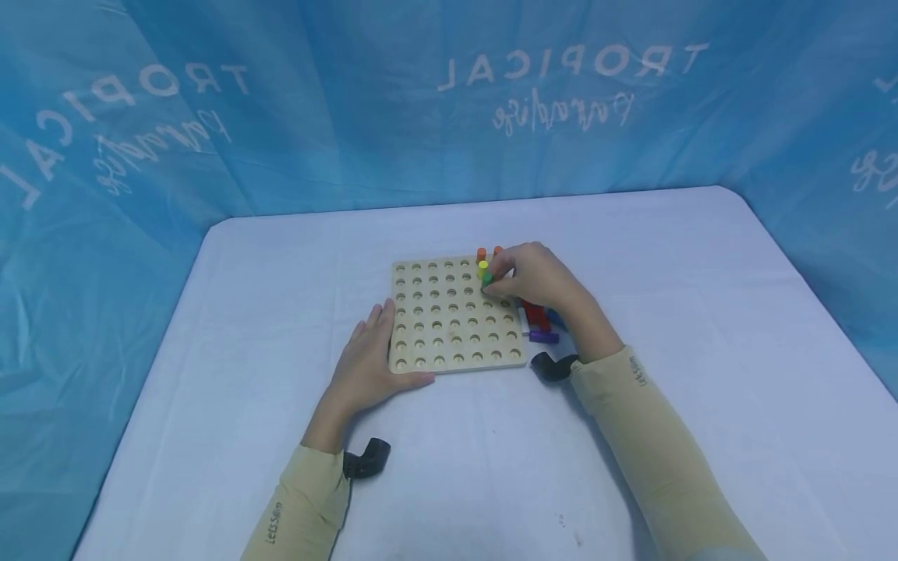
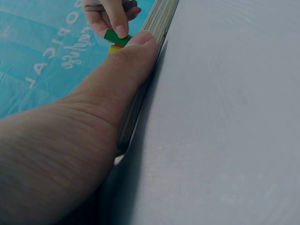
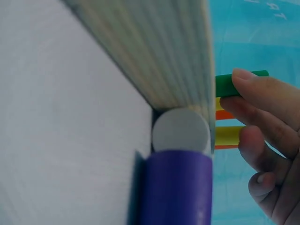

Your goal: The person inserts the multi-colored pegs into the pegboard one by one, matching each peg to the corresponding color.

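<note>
Right hand (image 1: 540, 274) pinches the green peg (image 1: 487, 278) at the pegboard (image 1: 464, 330), beside a yellow peg (image 1: 482, 266); I can't tell whether it's seated. I see the left hand (image 1: 366, 364), thumb spread from fingers, around the pegboard's near-left corner on the tabletop (image 1: 701, 312).

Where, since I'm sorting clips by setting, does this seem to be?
Probably a makeshift recording booth: blue lettered fabric curtains hang behind and beside a white rectangular table, which holds a square pale wooden pegboard.
</note>
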{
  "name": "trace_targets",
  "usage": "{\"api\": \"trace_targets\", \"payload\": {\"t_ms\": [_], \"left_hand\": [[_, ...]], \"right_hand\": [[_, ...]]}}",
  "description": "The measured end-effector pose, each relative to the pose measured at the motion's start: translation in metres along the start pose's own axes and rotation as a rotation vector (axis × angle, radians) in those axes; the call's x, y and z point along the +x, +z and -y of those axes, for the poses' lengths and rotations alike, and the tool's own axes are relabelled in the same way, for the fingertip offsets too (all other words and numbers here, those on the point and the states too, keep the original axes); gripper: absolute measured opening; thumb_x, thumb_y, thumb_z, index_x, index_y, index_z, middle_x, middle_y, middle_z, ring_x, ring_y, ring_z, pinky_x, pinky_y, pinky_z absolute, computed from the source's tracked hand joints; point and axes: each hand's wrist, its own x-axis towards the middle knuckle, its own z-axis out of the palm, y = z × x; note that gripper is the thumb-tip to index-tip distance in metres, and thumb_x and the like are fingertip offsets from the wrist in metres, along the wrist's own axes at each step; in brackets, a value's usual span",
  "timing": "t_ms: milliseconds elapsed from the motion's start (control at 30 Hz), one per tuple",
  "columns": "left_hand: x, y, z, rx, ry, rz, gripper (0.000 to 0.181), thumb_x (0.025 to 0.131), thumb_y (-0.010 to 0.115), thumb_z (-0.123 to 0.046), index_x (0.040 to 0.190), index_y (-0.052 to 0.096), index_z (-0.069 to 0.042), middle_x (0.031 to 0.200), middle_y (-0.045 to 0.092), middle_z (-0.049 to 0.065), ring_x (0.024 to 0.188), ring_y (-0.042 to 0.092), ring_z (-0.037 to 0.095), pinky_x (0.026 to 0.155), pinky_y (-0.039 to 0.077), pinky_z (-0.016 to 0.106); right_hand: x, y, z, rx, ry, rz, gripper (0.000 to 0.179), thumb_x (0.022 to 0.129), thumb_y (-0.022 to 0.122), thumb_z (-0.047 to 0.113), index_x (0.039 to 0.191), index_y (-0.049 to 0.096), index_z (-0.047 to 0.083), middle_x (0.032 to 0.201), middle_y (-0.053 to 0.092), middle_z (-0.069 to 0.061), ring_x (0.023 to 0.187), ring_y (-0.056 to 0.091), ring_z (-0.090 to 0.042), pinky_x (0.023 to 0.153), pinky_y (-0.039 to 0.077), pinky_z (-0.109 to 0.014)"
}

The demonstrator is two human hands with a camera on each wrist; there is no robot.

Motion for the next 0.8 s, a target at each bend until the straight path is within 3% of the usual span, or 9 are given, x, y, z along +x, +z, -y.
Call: {"api": "trace_targets", "payload": {"t_ms": [533,800], "left_hand": [[-0.0001,0.0002,-0.0014,0.001,-0.001,-0.005,0.139,0.063,0.083,-0.068,0.161,0.001,-0.013,0.169,0.008,0.009,0.157,0.003,0.028,0.128,0.008,0.051],[0.0022,0.0019,0.0001,0.028,0.0,-0.012,0.139,0.063,0.081,-0.069,0.161,0.001,-0.012,0.168,0.009,0.01,0.157,0.003,0.027,0.128,0.006,0.047]], "right_hand": [[0.0023,0.0025,-0.0004,-0.012,-0.003,0.015,0.016,0.082,0.083,0.022,0.097,0.078,0.018,0.097,0.075,0.002,0.09,0.061,-0.019,0.08,0.052,-0.034],[0.0002,-0.0003,-0.0016,0.012,-0.011,0.046,0.024,0.082,0.082,0.023,0.105,0.078,0.018,0.106,0.076,0.0,0.103,0.065,-0.018,0.086,0.056,-0.036]]}}
